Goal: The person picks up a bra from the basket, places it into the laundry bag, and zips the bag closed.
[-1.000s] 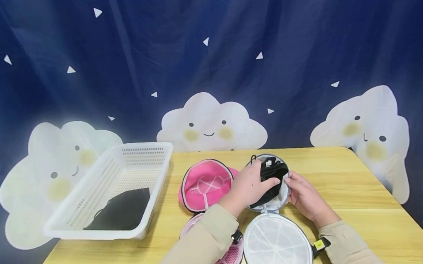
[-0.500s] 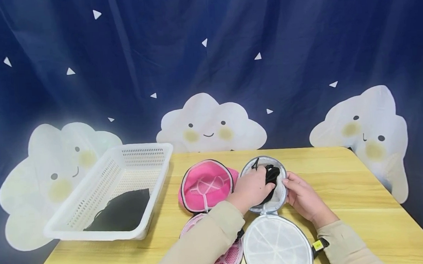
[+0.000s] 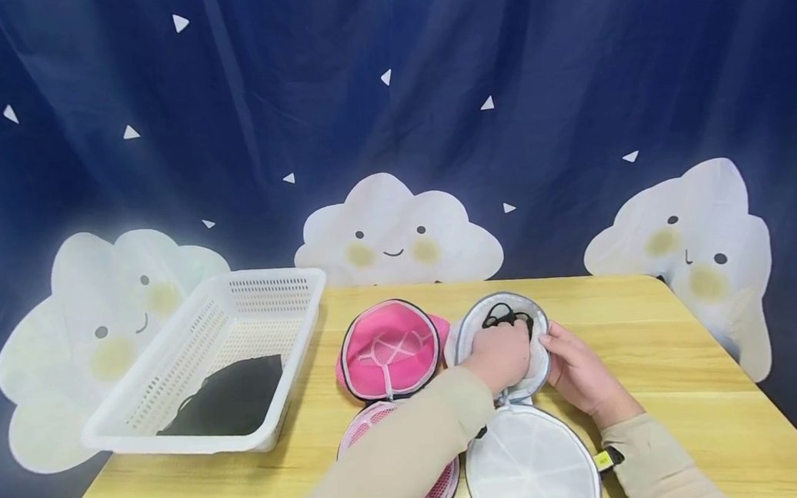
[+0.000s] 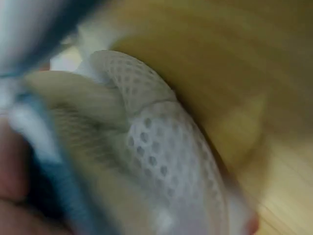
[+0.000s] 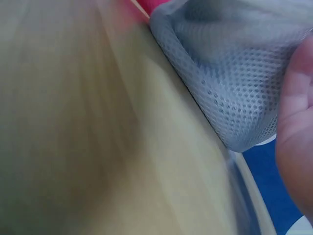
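Note:
A grey-white mesh laundry bag stands unzipped on the table, its round lid folded out toward the front. My left hand is down inside its mouth with bent fingers, gripping a black garment; thin black straps show beyond the knuckles, and the fingertips are hidden. At the right side of the rim, my right hand pinches the bag's edge between thumb and fingers. The right wrist view has the mesh side beside that hand. Blurred mesh wall fills the middle of the left wrist view.
Left of the grey bag sits an unzipped pink mesh bag, its lid partly under my left sleeve. A white perforated basket holding black fabric stands at the table's left. A dark blue curtain hangs behind the table.
My left hand has moved down and right into the grey bag, taking the black garment from above the mouth to inside it. The right hand stays at the rim.

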Demonstrator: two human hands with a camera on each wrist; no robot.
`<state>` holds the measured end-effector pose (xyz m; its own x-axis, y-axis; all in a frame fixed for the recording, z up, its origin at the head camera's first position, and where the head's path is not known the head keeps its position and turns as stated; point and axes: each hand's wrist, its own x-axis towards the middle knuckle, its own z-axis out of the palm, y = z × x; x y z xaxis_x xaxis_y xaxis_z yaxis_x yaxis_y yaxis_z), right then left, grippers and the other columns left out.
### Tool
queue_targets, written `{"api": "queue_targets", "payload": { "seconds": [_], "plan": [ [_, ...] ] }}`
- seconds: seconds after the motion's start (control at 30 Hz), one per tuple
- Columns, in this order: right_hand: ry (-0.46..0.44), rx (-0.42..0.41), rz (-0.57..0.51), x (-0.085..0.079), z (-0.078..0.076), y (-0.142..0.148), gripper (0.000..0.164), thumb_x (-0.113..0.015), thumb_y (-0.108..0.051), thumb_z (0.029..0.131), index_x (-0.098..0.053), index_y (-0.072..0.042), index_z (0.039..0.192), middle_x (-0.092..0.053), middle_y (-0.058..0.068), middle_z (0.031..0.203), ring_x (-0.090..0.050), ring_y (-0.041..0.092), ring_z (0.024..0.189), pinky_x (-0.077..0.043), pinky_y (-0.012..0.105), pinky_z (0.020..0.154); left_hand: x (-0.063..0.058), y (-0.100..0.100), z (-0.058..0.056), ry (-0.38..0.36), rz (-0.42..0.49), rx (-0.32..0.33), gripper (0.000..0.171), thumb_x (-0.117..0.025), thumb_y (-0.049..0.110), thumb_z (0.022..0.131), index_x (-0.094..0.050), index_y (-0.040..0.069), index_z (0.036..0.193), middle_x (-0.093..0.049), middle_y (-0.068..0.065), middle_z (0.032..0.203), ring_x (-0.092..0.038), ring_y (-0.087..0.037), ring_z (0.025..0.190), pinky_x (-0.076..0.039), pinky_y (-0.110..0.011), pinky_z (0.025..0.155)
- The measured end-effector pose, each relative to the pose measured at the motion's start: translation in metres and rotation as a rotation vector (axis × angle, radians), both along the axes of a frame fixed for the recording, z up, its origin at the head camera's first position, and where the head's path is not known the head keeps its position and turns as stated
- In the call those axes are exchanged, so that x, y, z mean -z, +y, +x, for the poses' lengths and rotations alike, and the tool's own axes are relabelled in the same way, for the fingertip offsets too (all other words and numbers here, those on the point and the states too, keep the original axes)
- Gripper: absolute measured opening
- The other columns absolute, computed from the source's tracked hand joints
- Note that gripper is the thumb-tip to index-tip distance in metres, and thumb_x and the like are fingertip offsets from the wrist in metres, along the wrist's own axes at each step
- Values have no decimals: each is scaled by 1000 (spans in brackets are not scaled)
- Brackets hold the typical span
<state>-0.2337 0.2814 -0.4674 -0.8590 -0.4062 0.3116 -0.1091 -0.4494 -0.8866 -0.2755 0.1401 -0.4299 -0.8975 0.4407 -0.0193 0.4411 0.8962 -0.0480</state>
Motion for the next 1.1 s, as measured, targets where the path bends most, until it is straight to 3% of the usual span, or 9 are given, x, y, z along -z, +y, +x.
{"api": "queue_targets", "payload": {
  "seconds": [0.17, 0.33, 0.43, 0.57, 0.73, 0.9, 1.1],
  "plan": [
    [-3, -51, -162, -2, 1, 6, 41, -21, -5, 111, -47, -6, 142, -62, 9, 130, -63, 17, 114, -52, 30, 94, 3, 11, 0, -60, -6, -1, 31, -54, 37, 102, -64, 22, 127, -71, 5, 113, -67, -15, 102, -56, -37, 77],
    [16, -7, -304, 1, -1, 10, 36, -22, -7, 111, -47, -2, 136, -60, 10, 128, -60, 18, 117, -49, 31, 98, 12, 8, -7, -84, 52, 39, 30, -50, 39, 102, -69, 25, 120, -70, 8, 118, -66, -14, 108, -54, -39, 83],
    [20, -9, -350, 3, -2, 11, 36, -21, -6, 111, -49, -1, 134, -58, 11, 129, -58, 19, 119, -48, 32, 100, 19, 6, -13, -89, 70, 55, 30, -54, 41, 98, -69, 27, 120, -69, 10, 119, -65, -14, 110, -54, -39, 84],
    [-7, -23, -323, 4, -3, 11, 36, -23, -7, 111, -48, -1, 137, -59, 11, 128, -61, 19, 116, -50, 33, 97, 20, 2, -17, -116, 65, 73, 40, -56, 46, 97, -63, 27, 132, -66, 9, 126, -62, -14, 116, -52, -39, 89],
    [-28, -17, -234, 4, -3, 9, 35, -25, -8, 111, -47, -3, 138, -63, 7, 119, -64, 14, 105, -54, 30, 88, 2, -12, -13, -140, 44, 131, 58, -53, 55, 98, -51, 23, 147, -62, 7, 134, -59, -15, 123, -48, -37, 97],
    [-21, -17, -228, 2, -4, 8, 32, -24, -7, 111, -48, -2, 132, -64, 7, 116, -65, 15, 103, -55, 31, 86, -25, -31, -6, -144, 105, 236, 60, -57, 57, 93, -55, 20, 140, -65, 6, 130, -60, -15, 121, -46, -33, 100],
    [-21, -42, -223, 3, -5, 8, 37, -20, -6, 111, -49, -2, 133, -64, 8, 123, -64, 18, 110, -53, 33, 92, -46, -57, 3, -209, 157, 294, 69, -53, 67, 93, -44, 33, 153, -54, 12, 145, -49, -13, 134, -40, -36, 108]
  ]
}}
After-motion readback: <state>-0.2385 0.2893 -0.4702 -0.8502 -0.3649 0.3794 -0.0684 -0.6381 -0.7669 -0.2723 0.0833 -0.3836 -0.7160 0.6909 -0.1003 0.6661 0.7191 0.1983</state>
